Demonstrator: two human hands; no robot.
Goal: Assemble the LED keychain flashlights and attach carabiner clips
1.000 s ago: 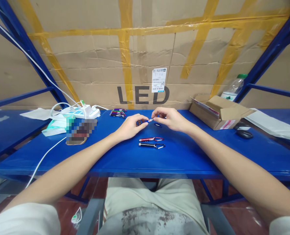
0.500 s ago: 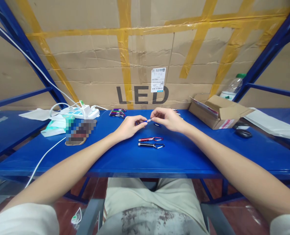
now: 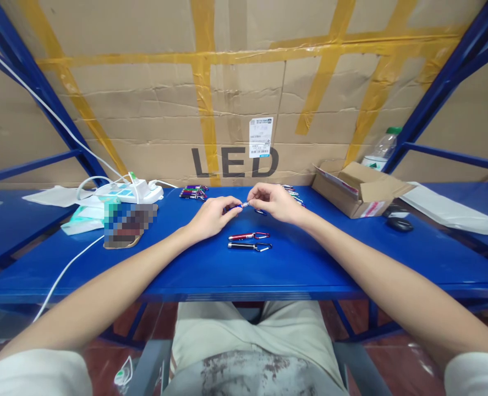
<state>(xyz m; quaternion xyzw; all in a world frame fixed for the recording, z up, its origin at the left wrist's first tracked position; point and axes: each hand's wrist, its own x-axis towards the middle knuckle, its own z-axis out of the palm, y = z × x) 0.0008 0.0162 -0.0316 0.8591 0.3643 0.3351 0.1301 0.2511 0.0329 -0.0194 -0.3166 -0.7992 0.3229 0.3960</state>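
My left hand [image 3: 211, 217] pinches the blue barrel of a small keychain flashlight [image 3: 245, 204], mostly hidden by the fingers. At its silver end, the thumb and fingertips of my right hand [image 3: 279, 203] are closed. Just below the right fingers, a small blue part with a clip [image 3: 261, 212] lies on the table. Nearer to me a red keychain flashlight [image 3: 247, 236] and a black keychain flashlight [image 3: 248, 247] lie side by side, carabiners pointing right. Several flashlights in mixed colours [image 3: 193, 192] are grouped behind my left hand. More carabiner clips [image 3: 293, 193] show behind my right hand.
The blue table [image 3: 210, 269] backs onto a large taped cardboard box [image 3: 144, 110]. On the left are a power strip [image 3: 130, 191], a tissue pack [image 3: 82, 219] and a pixelated object [image 3: 130, 225]. An open carton [image 3: 357, 190], a black mouse [image 3: 399, 224] and a bottle [image 3: 382, 149] stand right.
The whole view has shifted slightly, so things appear a little further left. Both hands keep their hold on the blue flashlight, with little visible movement over the table.
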